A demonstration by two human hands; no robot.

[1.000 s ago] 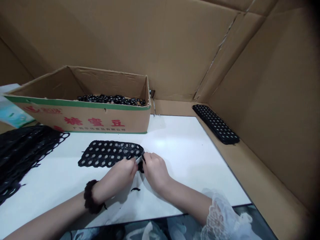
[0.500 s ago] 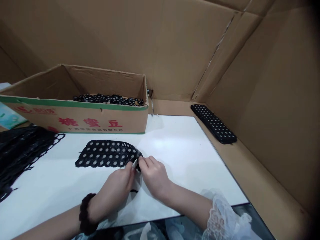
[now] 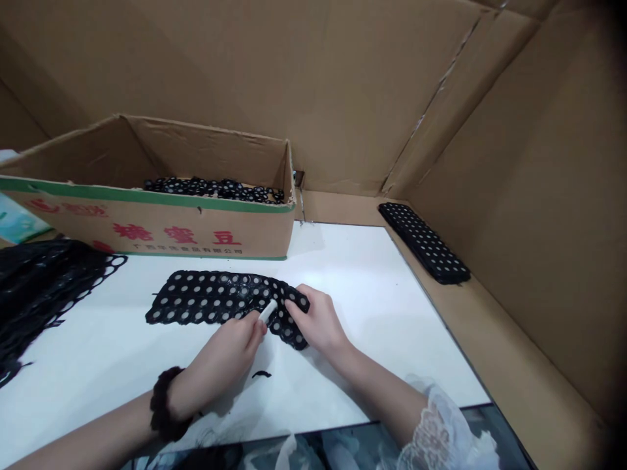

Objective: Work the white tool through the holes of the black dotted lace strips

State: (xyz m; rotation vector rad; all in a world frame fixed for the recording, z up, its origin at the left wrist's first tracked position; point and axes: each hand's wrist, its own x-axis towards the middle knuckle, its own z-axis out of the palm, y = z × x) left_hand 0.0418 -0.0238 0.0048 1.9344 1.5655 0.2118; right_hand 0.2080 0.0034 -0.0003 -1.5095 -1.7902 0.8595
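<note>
A black strip with rows of round, pale spots (image 3: 200, 297) lies across the white board, its right end bent. My left hand (image 3: 238, 343) is closed round a short white stick (image 3: 267, 311), whose tip points at the strip near the bend. My right hand (image 3: 318, 320) grips the strip's right end, thumb on top and fingers behind its edge. Whether the spots are holes or inset discs I cannot tell. A small curved black scrap (image 3: 261, 374) rests on the board below my hands.
An open cardboard box (image 3: 206, 232) with black ringed pieces (image 3: 215, 188) inside stands behind the strip. At left lies a heap of black ringed sheets (image 3: 44, 287). A stack of spotted black strips (image 3: 424, 243) sits at the right by the cardboard wall (image 3: 529, 196).
The strip's right end, earlier bunched between my hands, is now spread out to the right. My right hand has moved right with it, and the white stick shows more.
</note>
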